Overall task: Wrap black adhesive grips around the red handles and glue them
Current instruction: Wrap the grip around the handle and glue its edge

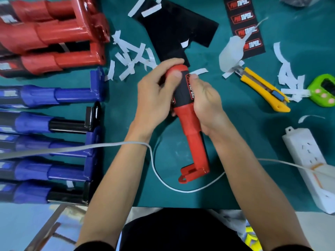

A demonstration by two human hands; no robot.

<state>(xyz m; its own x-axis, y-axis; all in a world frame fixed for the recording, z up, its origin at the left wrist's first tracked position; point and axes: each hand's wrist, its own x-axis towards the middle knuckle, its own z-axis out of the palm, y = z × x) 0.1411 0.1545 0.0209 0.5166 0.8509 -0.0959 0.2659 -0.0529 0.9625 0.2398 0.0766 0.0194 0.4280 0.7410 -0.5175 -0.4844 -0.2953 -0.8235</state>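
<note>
Left fingers [172, 61]: curled over the rounded top of the red handle [192, 129], with the thumb pressed flat on the red cap just above the grip's upper edge
Right fingers [194, 77]: clamped on the grip from the right side, with one tip set on its upper edge beside the left thumb
Left hand [154, 95]: closed round the handle; best used as the steadying hand
Right hand [206, 104]: closed round the wrapped part; best used as the pressing hand
Black grip [182, 91]: wrapped round the upper half of the handle, red lettering turned upward; the seam is hidden
Handle position: held tilted above the worktop [253, 142], bracket end toward the person, over the white cable [154, 165]
Step in hand (judged): the wrap is being pressed down so that the adhesive takes
Method: pressure should be worked from the middle toward both edges while the handle is turned a little at a time; the upper edge should be kept level with the cap, and the seam pressed last and glued sparingly
Risk: an edge may lift or the lettering may skew if the wrap is slid rather than pressed
Supplies: black sheets [174, 28] and printed labels [244, 24] lie beyond the hands, and a yellow knife [262, 87] lies to the right
Litter: white backing strips [132, 55] are scattered near the sheets
Stock: finished red handles [54, 33] and blue handles [45, 95] are laid in rows at the left
</note>
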